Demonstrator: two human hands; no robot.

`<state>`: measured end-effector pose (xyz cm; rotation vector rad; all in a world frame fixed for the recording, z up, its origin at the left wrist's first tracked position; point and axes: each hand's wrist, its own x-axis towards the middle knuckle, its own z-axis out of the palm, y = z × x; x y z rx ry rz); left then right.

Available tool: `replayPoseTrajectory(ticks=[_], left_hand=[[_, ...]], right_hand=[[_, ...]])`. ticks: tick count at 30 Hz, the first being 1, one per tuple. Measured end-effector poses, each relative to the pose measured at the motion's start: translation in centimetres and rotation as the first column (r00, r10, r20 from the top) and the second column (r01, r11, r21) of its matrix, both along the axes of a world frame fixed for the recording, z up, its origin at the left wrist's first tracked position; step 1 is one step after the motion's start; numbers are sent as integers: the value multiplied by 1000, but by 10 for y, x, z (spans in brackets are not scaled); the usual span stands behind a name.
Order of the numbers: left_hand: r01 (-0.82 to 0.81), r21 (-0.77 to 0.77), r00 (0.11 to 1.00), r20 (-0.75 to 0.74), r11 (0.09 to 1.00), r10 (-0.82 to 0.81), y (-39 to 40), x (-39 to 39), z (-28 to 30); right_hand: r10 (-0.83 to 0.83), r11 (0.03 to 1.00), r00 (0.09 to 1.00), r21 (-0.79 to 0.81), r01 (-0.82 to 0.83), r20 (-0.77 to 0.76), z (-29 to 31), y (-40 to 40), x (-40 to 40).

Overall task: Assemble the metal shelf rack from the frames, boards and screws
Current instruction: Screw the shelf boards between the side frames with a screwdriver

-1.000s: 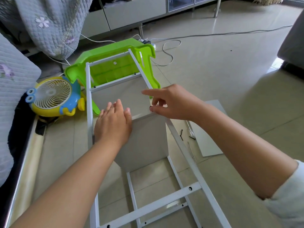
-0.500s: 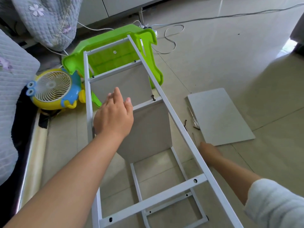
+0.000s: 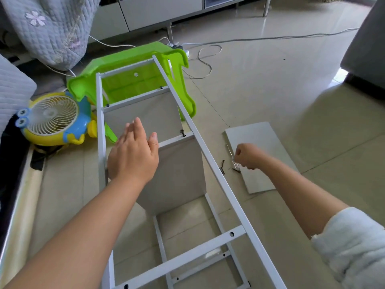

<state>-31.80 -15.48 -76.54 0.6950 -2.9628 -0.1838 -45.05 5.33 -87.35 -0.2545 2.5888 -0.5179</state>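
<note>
The white metal frame lies lengthwise across the floor, with a grey board standing inside it. A dark screw sticks up from the board's top edge beside the right rail. My left hand rests flat against the board's upper left part, fingers straight. My right hand is down on the floor right of the frame, its fingers curled round a clear-handled screwdriver. Loose dark screws lie beside it. A second grey board lies flat under that hand.
A green plastic stool lies on its side under the frame's far end. A yellow and blue toy fan sits at left, beside quilted bedding. White cables run across the tiled floor behind.
My right hand left the screw on the board's top edge, dropped to the floor right of the frame and closed on the screwdriver. My left hand stayed on the board.
</note>
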Motion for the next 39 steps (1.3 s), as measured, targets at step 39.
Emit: replayPoseTrajectory(ticks=[39], left_hand=[[-201, 10, 977, 74, 980, 200, -10, 13, 1]], right_hand=[[-66, 558, 588, -519, -648, -806, 156, -61, 45]])
